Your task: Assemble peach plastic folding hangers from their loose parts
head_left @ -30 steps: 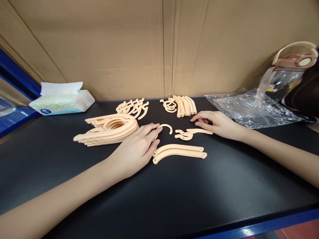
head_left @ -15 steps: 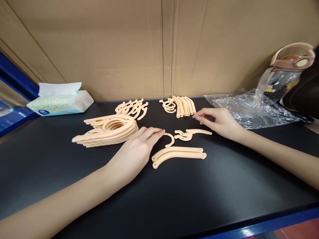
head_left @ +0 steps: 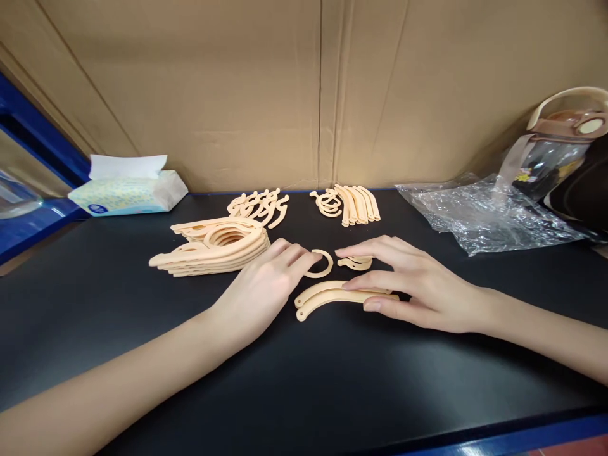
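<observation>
Head view: near the table's [head_left: 304, 386] far-left corner, tissue pack [head_left: 135, 195] label [head_left: 98, 208] was illegible. Right hand [head_left: 422, 285] spread over two curved bars [head_left: 323, 294]; left hand [head_left: 266, 288] narrow at one hook [head_left: 327, 267], grip unclear.

Smooth plast. strips [head_left: 325, 297], glossy plast. bag [head_left: 489, 218], semi-matt tabletop [head_left: 304, 386]

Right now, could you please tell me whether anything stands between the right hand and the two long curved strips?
Nothing visible does: the right hand spreads over the strips toward their right end; contact is unclear. The curved hook lies beyond them.
</observation>
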{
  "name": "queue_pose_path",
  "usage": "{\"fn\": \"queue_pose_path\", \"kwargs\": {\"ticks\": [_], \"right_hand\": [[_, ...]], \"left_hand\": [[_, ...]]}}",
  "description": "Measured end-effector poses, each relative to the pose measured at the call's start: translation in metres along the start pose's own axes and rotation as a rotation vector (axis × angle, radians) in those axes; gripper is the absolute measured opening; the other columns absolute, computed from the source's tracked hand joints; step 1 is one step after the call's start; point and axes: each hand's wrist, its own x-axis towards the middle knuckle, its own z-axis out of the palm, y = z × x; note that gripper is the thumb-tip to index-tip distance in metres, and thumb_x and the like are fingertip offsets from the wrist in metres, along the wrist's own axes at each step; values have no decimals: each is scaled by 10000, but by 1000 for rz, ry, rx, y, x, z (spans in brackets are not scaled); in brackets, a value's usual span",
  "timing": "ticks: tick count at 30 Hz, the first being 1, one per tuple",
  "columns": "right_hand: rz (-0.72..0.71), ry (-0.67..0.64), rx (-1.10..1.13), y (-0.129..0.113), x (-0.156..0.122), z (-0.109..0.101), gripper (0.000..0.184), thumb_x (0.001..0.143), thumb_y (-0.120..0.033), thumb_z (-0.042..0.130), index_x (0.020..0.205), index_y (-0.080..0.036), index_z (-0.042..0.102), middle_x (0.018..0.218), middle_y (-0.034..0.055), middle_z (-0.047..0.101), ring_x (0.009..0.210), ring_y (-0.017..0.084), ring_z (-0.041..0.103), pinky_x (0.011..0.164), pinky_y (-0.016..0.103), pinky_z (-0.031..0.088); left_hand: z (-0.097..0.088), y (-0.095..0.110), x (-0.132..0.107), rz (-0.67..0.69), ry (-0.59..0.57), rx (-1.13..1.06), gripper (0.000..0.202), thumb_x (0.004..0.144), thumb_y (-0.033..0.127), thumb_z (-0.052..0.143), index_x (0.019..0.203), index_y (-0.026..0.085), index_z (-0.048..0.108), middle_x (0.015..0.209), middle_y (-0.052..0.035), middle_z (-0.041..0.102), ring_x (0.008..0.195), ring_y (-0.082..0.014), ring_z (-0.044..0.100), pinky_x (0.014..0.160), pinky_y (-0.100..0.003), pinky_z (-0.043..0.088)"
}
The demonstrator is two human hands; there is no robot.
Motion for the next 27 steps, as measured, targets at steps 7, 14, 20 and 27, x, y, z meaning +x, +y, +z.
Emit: {"fn": "queue_pose_path", "kwargs": {"ticks": [7, 14, 20, 27], "right_hand": [[-6, 39, -65, 14, -4, 4, 205, 950, -315, 557, 1067, -213, 691, 1082, 73, 709, 1028, 197, 604, 897, 376, 460], [-99, 35, -134, 6, -1, 7, 172, 954, -277, 563, 1025, -188, 692, 898, 33, 730, 912, 172, 607, 859, 348, 446], [-140, 54, -179, 5, -1, 7, 183, 962, -252, 531, 1017, -186, 693, 846, 22, 714, 875, 164, 613, 864, 359, 448], [-128, 88, -190, 7, -1, 7, 162, 957, -206, 528, 942, -199, 689, 832, 10, 718, 840, 159, 599, 851, 355, 437]], "left_hand": [[-2, 2, -1, 60, 9, 204, 345, 887, 5, 413, 1132, 67, 647, 1036, -116, 671, 873, -256, 623, 737, -377, 518], [-5, 3, -1, 89, -24, 248, 341, 862, -23, 459, 1106, 75, 677, 914, -89, 638, 790, -246, 612, 679, -363, 505], [-3, 3, -3, 79, 5, 202, 292, 956, 103, 423, 1119, 93, 666, 911, -73, 615, 735, -203, 594, 661, -329, 477], [-7, 1, 1, 218, -50, 303, 281, 933, 24, 410, 1050, 98, 655, 930, -88, 629, 812, -230, 602, 707, -338, 472]]}}
